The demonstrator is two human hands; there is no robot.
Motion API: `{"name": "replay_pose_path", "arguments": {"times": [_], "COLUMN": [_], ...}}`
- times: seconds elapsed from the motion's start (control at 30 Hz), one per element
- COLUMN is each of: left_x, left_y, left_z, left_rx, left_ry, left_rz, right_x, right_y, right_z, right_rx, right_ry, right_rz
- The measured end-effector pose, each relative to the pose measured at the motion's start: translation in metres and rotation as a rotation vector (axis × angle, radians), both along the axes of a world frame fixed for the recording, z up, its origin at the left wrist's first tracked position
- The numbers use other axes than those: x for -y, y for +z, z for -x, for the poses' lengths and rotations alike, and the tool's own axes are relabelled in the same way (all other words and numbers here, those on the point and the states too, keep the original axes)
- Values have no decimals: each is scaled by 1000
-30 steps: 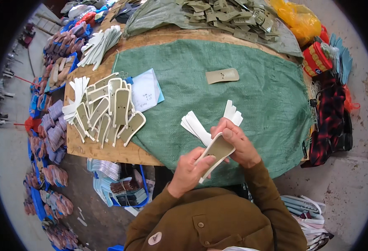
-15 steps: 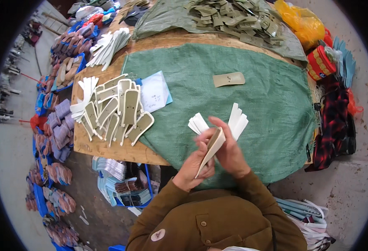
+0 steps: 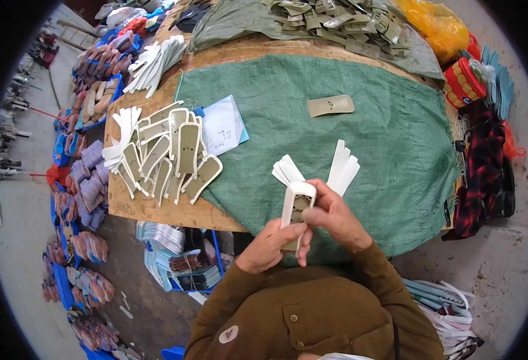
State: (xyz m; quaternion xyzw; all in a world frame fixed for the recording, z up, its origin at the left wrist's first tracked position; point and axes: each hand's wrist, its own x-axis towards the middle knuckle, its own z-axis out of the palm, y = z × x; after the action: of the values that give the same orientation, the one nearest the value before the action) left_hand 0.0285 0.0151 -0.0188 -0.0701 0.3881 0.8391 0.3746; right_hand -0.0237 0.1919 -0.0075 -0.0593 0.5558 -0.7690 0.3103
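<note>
In front of my body, both hands hold one curved khaki plate with a white strip [image 3: 290, 198] around its rounded far end, perhaps a shoe part. My left hand [image 3: 267, 247] grips the near end, thumb on top. At the far right edge, my right hand [image 3: 335, 221] pinches the strip and plate, thumb inside the rim. Just beyond my hands lie two fans of white strips, one on the left [image 3: 287, 170] and one on the right [image 3: 343, 169]. A bare khaki plate [image 3: 330, 106] rests farther off on the green woven cloth [image 3: 258, 108].
To the left lie a pile of white-rimmed plates [image 3: 174, 153], more white strips [image 3: 158, 63] and a paper sheet [image 3: 221, 129]. Many bare plates [image 3: 336, 24] are heaped at the back. A blue crate [image 3: 216, 252] stands below the table's near edge [image 3: 174, 219].
The held plate has turned from edge-on to show its hollow face and white rim. My right hand has come down from beyond the plate onto its far right edge.
</note>
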Motion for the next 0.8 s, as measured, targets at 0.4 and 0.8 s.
{"name": "replay_pose_path", "arguments": {"times": [0.4,0.8], "left_x": [7,116], "left_y": [7,45], "left_z": [2,72], "left_rx": [-107,-1252], "left_ry": [-45,449], "left_rz": [368,1748], "right_x": [8,-68], "right_y": [-26,-49], "right_z": [-14,17], "right_rx": [-263,-1212], "right_ry": [-82,36], "right_rz": [-182,-868]}}
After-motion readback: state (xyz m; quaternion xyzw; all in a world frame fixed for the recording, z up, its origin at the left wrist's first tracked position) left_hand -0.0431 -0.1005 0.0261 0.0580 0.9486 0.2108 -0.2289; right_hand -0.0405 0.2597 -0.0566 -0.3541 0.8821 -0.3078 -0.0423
